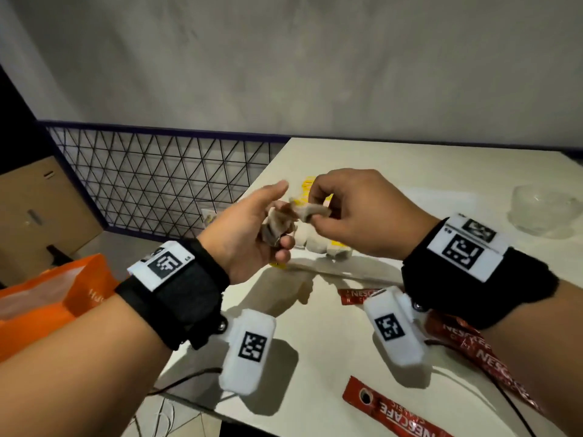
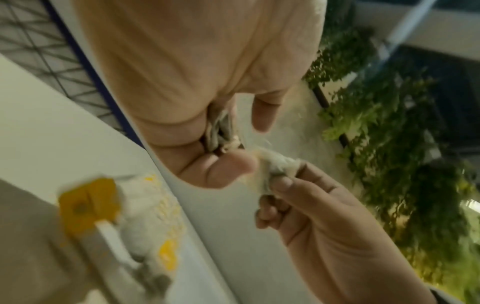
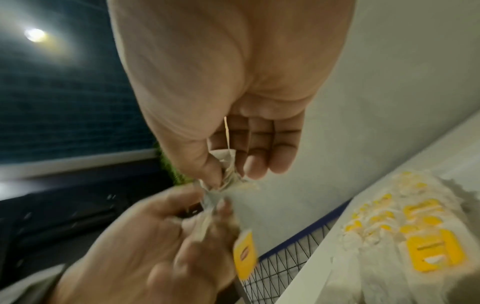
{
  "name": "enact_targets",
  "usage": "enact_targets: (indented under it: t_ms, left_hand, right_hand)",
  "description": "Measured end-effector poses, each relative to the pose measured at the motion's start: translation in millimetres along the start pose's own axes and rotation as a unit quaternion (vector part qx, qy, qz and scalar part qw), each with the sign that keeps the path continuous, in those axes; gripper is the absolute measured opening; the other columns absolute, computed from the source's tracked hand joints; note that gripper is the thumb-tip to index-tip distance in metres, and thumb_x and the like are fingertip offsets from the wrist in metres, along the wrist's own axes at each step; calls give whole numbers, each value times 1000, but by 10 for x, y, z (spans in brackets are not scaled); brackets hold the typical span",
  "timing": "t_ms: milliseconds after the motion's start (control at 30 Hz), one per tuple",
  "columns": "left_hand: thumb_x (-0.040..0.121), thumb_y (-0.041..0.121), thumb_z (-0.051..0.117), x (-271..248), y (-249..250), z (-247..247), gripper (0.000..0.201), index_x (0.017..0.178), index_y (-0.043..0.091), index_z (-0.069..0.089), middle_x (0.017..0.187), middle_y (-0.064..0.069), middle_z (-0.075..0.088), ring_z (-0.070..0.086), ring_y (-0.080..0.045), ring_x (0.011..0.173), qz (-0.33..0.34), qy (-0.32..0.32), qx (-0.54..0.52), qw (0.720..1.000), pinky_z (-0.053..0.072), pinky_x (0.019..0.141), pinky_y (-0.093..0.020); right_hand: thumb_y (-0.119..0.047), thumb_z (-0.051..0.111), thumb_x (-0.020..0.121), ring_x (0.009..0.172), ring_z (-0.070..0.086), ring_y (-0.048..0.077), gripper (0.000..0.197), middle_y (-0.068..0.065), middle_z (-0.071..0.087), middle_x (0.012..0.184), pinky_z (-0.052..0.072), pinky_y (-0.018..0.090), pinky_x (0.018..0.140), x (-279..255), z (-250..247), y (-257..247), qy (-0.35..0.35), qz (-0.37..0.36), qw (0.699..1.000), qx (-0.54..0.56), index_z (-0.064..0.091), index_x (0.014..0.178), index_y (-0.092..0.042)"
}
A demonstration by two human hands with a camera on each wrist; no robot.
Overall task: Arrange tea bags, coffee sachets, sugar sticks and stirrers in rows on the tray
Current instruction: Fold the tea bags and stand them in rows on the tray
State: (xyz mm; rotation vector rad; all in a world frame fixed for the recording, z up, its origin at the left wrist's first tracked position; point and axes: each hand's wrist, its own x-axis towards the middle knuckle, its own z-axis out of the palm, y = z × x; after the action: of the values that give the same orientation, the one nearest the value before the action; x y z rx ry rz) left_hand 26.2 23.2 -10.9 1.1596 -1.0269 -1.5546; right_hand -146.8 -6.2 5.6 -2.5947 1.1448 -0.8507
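Head view has your hands above the worktop, left hand clutching a tea bag bunch, right hand pinching one bag: ease it free slowly so strings don't snag.

Showing red with white lettering: coffee sachets at 5 o'clock. Showing yellow tags on white paper: tea bags. Wearing black, with black-and-white square codes: wrist bands. Glowing orange at 8 o'clock: a bag. Criss-crossing in black triangles: a wire grid.
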Motion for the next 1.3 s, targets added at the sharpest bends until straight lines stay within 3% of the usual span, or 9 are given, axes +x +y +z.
enact_targets:
  t_ms: [167, 367, 500, 567, 667, 833, 1000, 1133, 1300]
  left_hand:
    - [95, 13, 55, 130, -95, 106, 10, 86, 9, 58, 73, -10, 45, 43, -15, 50, 77, 39, 41, 995, 35, 43, -22]
    - [96, 9, 53, 162, -126, 120, 23, 73, 10, 54, 62, -8, 45, 37, -18, 53, 161, 25, 65, 984, 36, 46, -24]
    - [81, 16, 71, 170, -110, 106, 10, 84, 9, 64, 67, -11, 55, 40, -17, 52, 208, 11, 97, 973, 38, 47, -25]
    - [72, 26, 76, 192, -88, 58, 24, 92, 13, 70, 66, 0, 63, 45, -12, 50, 244, 27, 103, 964, 40, 46, -22]
    - [61, 35, 81, 212, -26, 9, 29, 86, 22, 77, 72, -1, 68, 45, -17, 53, 277, 41, 116, 953, 40, 47, -23]
    - [79, 10, 74, 179, 52, 114, 5, 82, 10, 71, 65, 2, 71, 59, -4, 50, 265, 28, 204, 942, 38, 47, -20]
    - [80, 24, 76, 211, 46, 78, 9, 76, 17, 72, 71, -19, 63, 43, -24, 59, 237, 49, 260, 935, 37, 56, -32]
    - [65, 39, 79, 218, -8, 9, 24, 71, 17, 72, 60, -1, 55, 38, -21, 53, 202, 62, 239, 948, 34, 54, -29]
    - [72, 30, 81, 259, -35, -135, 13, 63, 24, 72, 56, -6, 54, 35, -25, 57, 194, 84, 204, 956, 32, 55, -35]
  right_hand:
    - [-29, 67, 75, 72, 48, 8, 12, -10, 52, 85, 38, 22, 68, -12, -49, 61, -24, -45, 997, -56, 64, 85, -23]
    - [-33, 65, 86, 71, 57, 10, 17, -11, 66, 87, 41, 22, 64, 105, -199, 198, 7, 95, 987, 130, 63, 102, -29]
    - [-31, 66, 89, 68, 55, 1, 7, -13, 64, 73, 39, 20, 64, 197, -238, 184, -31, 73, 993, 88, 69, 87, -25]
    - [-33, 68, 86, 68, 55, -1, 8, -14, 64, 74, 40, 18, 64, 236, -309, 179, -34, 64, 994, 78, 72, 86, -25]
    - [-38, 71, 82, 67, 53, -7, 11, -17, 62, 76, 34, 7, 57, 274, -404, 159, -44, 49, 998, 11, 76, 87, -30]
    - [-39, 71, 83, 69, 54, -11, 10, -18, 64, 79, 36, 7, 59, 313, -474, 116, -28, 50, 998, 18, 76, 88, -31]
    - [-36, 67, 87, 66, 53, -16, 6, -21, 63, 74, 36, 1, 55, 318, -455, 100, -55, 48, 997, 7, 72, 86, -32]
    - [-35, 69, 85, 59, 52, -13, 3, -19, 61, 66, 36, 3, 53, 324, -453, 209, -73, 66, 995, 5, 70, 83, -33]
    - [-34, 71, 84, 61, 53, -10, 5, -20, 60, 68, 34, 4, 54, 277, -262, 432, -153, 107, 982, -29, 72, 86, -30]
